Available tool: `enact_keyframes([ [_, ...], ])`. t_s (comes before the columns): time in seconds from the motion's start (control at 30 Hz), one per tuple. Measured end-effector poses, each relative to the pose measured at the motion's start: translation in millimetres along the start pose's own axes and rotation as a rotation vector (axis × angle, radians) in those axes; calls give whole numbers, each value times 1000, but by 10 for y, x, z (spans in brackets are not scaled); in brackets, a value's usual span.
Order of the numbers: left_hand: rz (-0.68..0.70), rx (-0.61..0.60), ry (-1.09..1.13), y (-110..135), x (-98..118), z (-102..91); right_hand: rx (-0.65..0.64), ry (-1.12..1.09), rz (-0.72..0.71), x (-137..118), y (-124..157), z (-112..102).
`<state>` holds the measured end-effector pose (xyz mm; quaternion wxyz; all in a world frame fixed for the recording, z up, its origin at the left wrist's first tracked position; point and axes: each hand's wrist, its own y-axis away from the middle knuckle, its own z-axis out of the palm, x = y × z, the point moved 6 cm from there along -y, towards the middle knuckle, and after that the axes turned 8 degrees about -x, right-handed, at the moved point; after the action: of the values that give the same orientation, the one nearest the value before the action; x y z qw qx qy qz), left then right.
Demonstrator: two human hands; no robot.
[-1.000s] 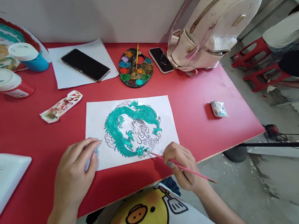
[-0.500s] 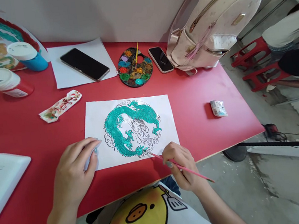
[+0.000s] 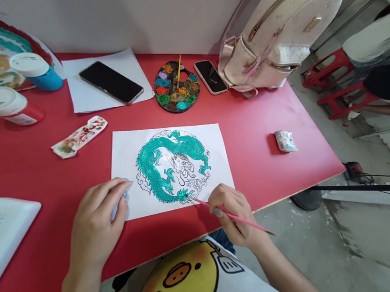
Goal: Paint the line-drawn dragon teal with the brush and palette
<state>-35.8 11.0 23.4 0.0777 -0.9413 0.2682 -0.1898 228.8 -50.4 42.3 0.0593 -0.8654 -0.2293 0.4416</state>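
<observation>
A sheet of white paper point(image 3: 124, 150) lies in front of me, printed with a round dragon drawing point(image 3: 151, 170). Most of the dragon's body is painted teal, while its head and the clouds are still black outline on white. My right hand point(image 3: 232, 212) pinches a thin pink paintbrush point(image 3: 241, 219), whose tip touches the paper by the teal claw at the drawing's lower edge. At the sheet's left edge rests my left hand point(image 3: 99, 219), holding nothing, its fingers bent and the thumb apart from the index finger.
Behind the sheet are a paint palette point(image 3: 179, 101) with a yellow brush on it, two phones, a stained tissue point(image 3: 80, 137) and paint jars point(image 3: 1, 101). A backpack point(image 3: 274, 37) stands at the back right, near a small packet point(image 3: 286, 141). A white device point(image 3: 6, 230) lies left.
The brush and my right hand have shifted very slightly left. My left hand stays at the paper's edge, and the view has moved a little.
</observation>
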Motion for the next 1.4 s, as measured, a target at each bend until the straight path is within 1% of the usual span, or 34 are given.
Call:
enact_keyframes([
  [0.2, -57, -15, 48, 2, -40, 16, -5, 20, 29, 11, 16, -58],
  [0.37, -95, -1, 98, 22, -78, 37, -1, 1, 3, -5, -22, 16],
  [0.53, -79, -8, 80, 30, -72, 40, 1, 6, 4, -5, -25, 2],
  [0.67, -100, -22, 84, 16, -82, 39, -1, 16, 25, 1, 1, -35],
  [0.9, -96, -3, 102, 14, -80, 32, -1, -14, -7, 3, -49, 70],
  [1.2, -131, -20, 120, 10, -94, 34, -16, -40, -8, -8, -41, 46],
  [1.4, -54, -7, 72, 10, -41, 19, -29, -41, -19, -10, -58, 85],
])
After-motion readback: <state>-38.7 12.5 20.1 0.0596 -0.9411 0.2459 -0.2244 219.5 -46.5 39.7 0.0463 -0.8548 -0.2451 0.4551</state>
